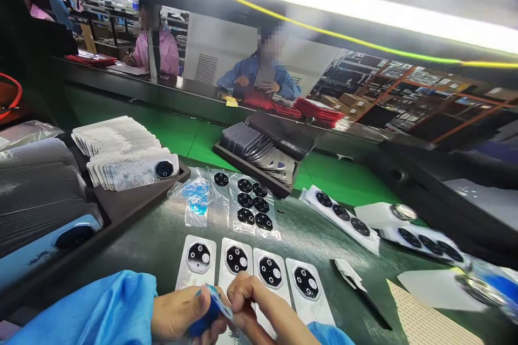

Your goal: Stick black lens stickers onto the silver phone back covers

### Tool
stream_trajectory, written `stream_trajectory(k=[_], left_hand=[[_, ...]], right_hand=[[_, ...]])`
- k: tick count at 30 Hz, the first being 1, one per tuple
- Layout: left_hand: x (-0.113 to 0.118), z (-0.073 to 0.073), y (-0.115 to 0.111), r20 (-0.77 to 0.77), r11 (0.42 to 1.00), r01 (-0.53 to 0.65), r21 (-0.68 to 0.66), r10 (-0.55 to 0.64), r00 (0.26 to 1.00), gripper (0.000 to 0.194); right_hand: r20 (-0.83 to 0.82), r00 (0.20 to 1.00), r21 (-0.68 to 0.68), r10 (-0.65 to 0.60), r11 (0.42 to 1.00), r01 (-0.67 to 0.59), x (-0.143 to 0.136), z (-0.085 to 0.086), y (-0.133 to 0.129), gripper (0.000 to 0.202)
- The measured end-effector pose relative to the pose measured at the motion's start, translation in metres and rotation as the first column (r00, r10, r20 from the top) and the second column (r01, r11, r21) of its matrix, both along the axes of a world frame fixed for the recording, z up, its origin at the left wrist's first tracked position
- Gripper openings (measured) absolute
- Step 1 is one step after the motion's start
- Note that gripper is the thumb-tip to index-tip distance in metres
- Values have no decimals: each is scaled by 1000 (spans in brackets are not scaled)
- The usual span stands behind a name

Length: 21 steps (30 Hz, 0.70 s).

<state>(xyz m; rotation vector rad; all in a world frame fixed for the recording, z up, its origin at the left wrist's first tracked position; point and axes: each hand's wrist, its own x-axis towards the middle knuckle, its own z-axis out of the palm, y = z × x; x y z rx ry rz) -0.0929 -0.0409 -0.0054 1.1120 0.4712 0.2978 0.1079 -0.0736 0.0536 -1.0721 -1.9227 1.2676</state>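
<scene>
Both hands meet at a small blue piece in front of the panel row

The blue piece (201, 324), partly hidden and too blurred to identify further, is at the near side of the row of four silvery phone back panels (318, 310), over its left half. A pale, curved strip (222, 304) shows along its edge. The left hand (178, 312) grasps the blue piece, thumb on top and fingers curled beneath. The right hand (267, 307), also over the row's near side, has bent fingers against the pale strip; whether they pinch it cannot be told.

Each panel in the row carries a black octagonal camera plate with a whitish disc. Just beyond the row lie clear bags of loose black camera plates (245, 201) and crumpled blue film (197, 191). Farther beyond stands a dark tray of grey panels (259, 148). Left of the row, a dark tray holds fanned white panels (121, 167). Near its right end lies a black-handled tool (364, 296) with a white end; farther right are two white bottles with metal tops (376, 214) and a perforated beige sheet (431, 318). Well beyond the row, a co-worker in blue (259, 78) sits behind red stacked items (318, 112).
</scene>
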Motion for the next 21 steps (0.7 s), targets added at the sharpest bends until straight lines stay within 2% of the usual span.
stream_trajectory(k=[2,4,6,8,11,13,15,16,17,18,21], left_hand=[[7,4,-3,66,987,24,-158,-14,998,88],[14,9,-4,59,978,8,-207,4,998,86],[21,17,-3,-11,963,-105,-246,106,994,80],[27,25,-1,-129,921,-276,-275,249,960,71],[34,32,3,-246,862,-462,-211,410,878,60],[37,32,8,-244,871,-482,-92,450,859,53],[36,30,20,-244,887,-405,220,452,858,43],[35,29,30,-262,851,-327,411,454,852,41],[33,28,42,-287,759,-221,613,474,832,42],[30,28,57,-294,668,-159,727,511,808,44],[25,27,109,-281,456,-48,889,624,729,38]], right_hand=[[36,998,57,-44,998,42,-8,-13,1,13],[67,994,121,-82,990,74,-13,-24,3,15],[70,989,203,-133,972,116,-16,-32,4,16],[70,982,304,-177,941,148,-18,-37,6,17],[89,969,461,-231,872,166,-20,-45,8,17],[82,959,538,-270,822,185,-20,-49,10,18],[71,956,554,-284,808,199,-17,-49,11,22],[67,955,547,-288,811,206,-15,-49,11,23],[63,954,537,-293,816,216,-11,-48,11,24],[56,952,526,-299,820,227,-8,-47,10,25],[16,950,506,-311,822,261,2,-47,4,23]])
